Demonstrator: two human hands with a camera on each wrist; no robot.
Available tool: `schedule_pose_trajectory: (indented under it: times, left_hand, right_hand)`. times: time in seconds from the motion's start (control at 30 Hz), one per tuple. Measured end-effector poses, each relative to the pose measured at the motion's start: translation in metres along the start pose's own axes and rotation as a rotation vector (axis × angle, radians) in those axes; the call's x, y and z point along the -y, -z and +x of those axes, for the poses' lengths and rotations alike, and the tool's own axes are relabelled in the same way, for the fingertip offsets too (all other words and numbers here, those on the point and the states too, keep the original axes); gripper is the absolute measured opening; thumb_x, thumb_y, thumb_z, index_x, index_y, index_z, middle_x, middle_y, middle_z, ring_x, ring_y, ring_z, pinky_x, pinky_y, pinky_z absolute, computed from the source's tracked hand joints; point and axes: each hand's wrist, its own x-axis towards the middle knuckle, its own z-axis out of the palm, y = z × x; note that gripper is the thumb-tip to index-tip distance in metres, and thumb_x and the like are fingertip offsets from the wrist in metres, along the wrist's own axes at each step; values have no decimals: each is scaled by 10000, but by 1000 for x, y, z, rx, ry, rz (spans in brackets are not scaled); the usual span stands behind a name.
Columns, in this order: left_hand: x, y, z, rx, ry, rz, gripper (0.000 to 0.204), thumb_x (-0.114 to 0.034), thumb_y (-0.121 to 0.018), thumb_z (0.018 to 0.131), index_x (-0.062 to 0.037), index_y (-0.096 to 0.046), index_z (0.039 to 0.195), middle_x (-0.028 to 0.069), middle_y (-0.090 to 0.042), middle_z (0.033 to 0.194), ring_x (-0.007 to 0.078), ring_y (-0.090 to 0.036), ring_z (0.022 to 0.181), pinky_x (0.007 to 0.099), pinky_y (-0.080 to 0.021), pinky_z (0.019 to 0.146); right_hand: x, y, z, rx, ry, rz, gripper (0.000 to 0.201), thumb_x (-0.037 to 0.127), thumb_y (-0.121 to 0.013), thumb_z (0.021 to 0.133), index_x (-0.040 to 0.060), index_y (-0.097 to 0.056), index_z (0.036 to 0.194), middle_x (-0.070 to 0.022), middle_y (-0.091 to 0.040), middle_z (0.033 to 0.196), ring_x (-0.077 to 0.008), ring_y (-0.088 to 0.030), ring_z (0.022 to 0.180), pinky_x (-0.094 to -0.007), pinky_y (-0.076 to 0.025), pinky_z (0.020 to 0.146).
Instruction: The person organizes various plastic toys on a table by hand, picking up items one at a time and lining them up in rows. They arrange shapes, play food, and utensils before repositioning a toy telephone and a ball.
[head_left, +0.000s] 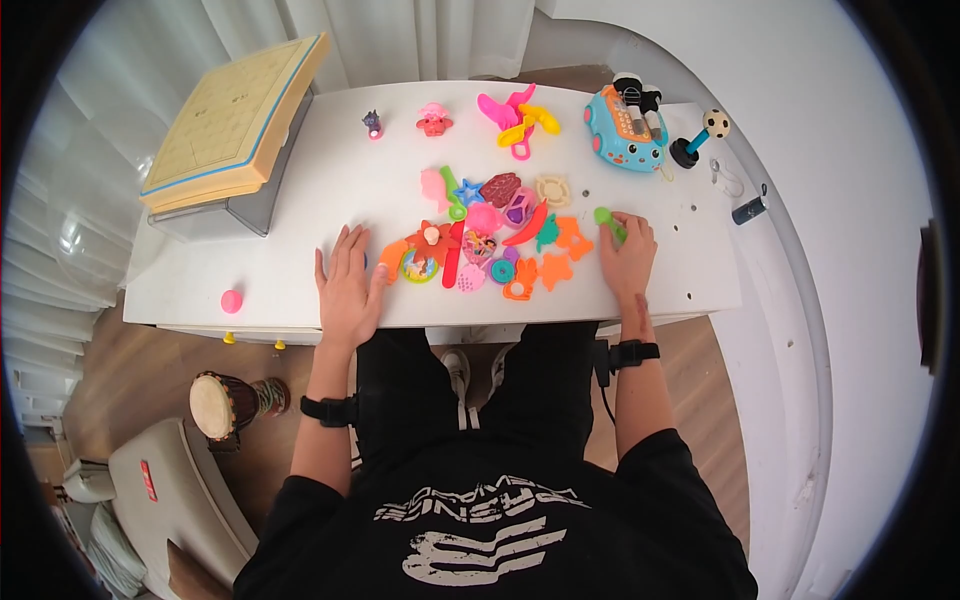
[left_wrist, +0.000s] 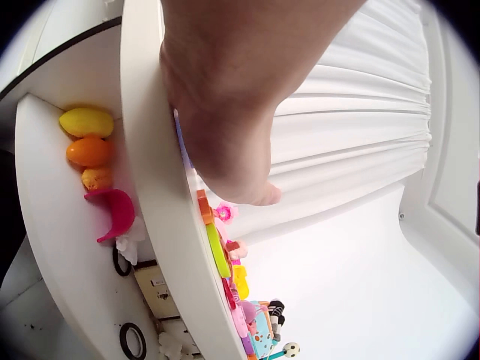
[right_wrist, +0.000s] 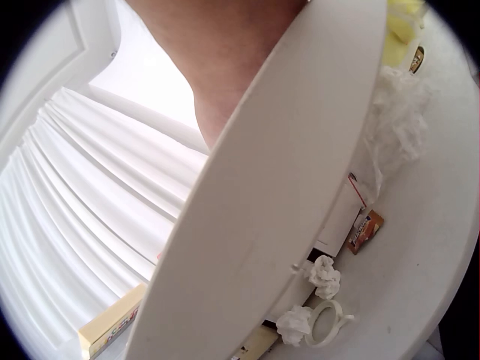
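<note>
My left hand (head_left: 347,285) rests palm down on the left part of the white table (head_left: 290,270), fingers straight. A flat bluish-purple piece (left_wrist: 182,142) shows at the edge of this hand in the left wrist view, mostly hidden. My right hand (head_left: 628,262) is at the right of the toy pile, its fingers curled round a small bright green plastic piece (head_left: 604,216) with a rounded end. Between the hands lie several toys: an orange-red flower shape (head_left: 432,240), a red stick (head_left: 451,262), a red curved piece (head_left: 527,226) and orange cutout shapes (head_left: 554,270).
A yellow-lidded box (head_left: 230,120) stands at the back left, a toy telephone (head_left: 622,135) at the back right. Pink and yellow toys (head_left: 518,120) lie at the back. A pink piece (head_left: 232,301) sits near the front left edge. An open drawer (left_wrist: 67,247) below holds toy fruit.
</note>
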Motion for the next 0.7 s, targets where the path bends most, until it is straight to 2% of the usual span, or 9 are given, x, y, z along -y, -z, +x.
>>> schedule_pose_trajectory:
  times: [0.17,0.4,0.7]
  left_hand:
    - [14,10,-22,-5,51,111,559,-397,-490,1047,-60,-468,1494,126,-453,1558,304,-320,1531,590,-95,1258]
    - [56,31,-49,-83,256,312,547,-425,-469,1066,-86,-463,1495,151,-428,1556,331,-288,1541,620,-120,1244]
    - [79,37,-52,-124,284,329,546,-399,-498,1060,-75,-461,1498,171,-447,1526,369,-293,1528,600,-164,1240]
  right_hand:
    - [0,0,-1,-1,18,6,275,221,-723,896,121,-667,1146,-68,-650,1159,-293,-593,1110,-455,-437,948]
    - [-1,0,1,1,18,24,263,218,-719,900,122,-674,1140,-70,-654,1159,-296,-595,1106,-453,-438,946]
    - [-2,-1,1,-4,24,42,254,215,-711,909,103,-678,1135,-82,-656,1155,-302,-593,1122,-449,-438,948]
